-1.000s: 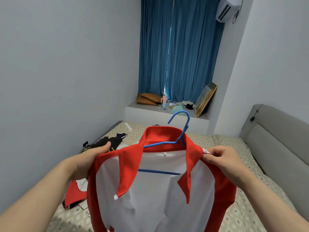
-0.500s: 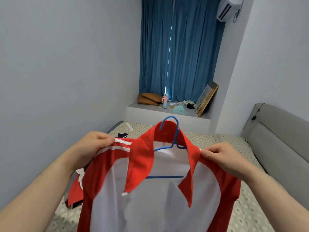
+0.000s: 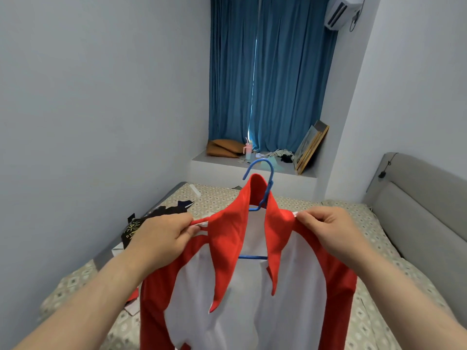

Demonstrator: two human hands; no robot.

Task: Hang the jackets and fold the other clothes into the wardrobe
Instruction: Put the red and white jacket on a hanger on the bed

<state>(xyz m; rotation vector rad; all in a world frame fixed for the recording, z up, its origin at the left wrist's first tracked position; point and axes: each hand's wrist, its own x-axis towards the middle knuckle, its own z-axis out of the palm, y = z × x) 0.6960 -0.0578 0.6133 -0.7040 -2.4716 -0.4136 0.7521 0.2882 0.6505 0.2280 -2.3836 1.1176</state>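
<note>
Head view, left hand [image 3: 161,238] and right hand [image 3: 331,233] each pinching a jacket [image 3: 240,311] shoulder: tug evenly outward to seat it square on the blue hanger [image 3: 252,257].

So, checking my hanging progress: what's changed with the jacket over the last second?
The left hand shifted up to pinch the jacket by its striped shoulder, and the collar rose around the hanger, its hook now centred. The right hand kept its pinch on the other shoulder.

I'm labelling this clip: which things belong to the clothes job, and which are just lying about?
Job: red-and-white jacket, blue hanger, left hand, right hand, dark clothes.
Lying about: brown cushion, pink cup, leaning picture frames.
</note>
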